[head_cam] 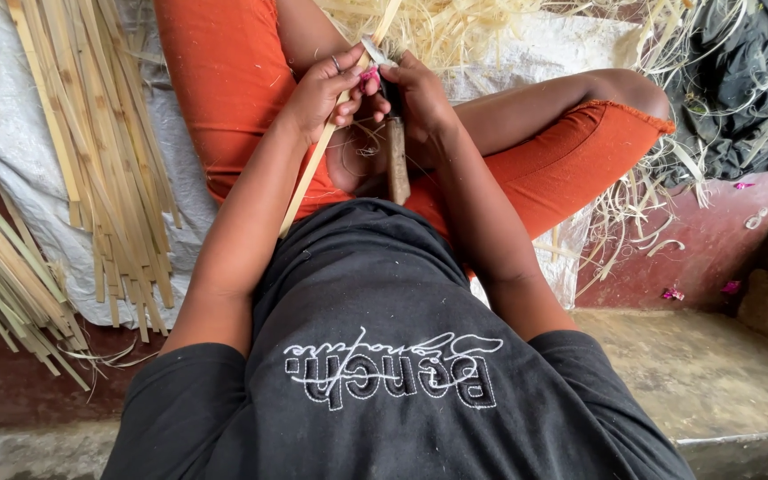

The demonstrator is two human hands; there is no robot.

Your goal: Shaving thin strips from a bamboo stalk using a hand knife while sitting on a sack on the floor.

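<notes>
Both hands closed, together at mid-lap: strip and knife.

Left hand (322, 89) clamped around bamboo strip (331, 133); right hand (420, 93) gripped on knife (396, 151), wooden handle pointing down toward torso, blade up against strip at fingertips. Hands touching at contact point. Strip long axis diagonal: lower end near left hip, upper end past hands toward shavings (455, 27). Left hand nearer strip's lower run. Seated cross-legged in orange shorts (224, 80), black shirt (384, 356). Bundle of cut strips (100, 142) on white sheet (2, 116), well left of hands. Dark cloth (748, 80) far right.
</notes>
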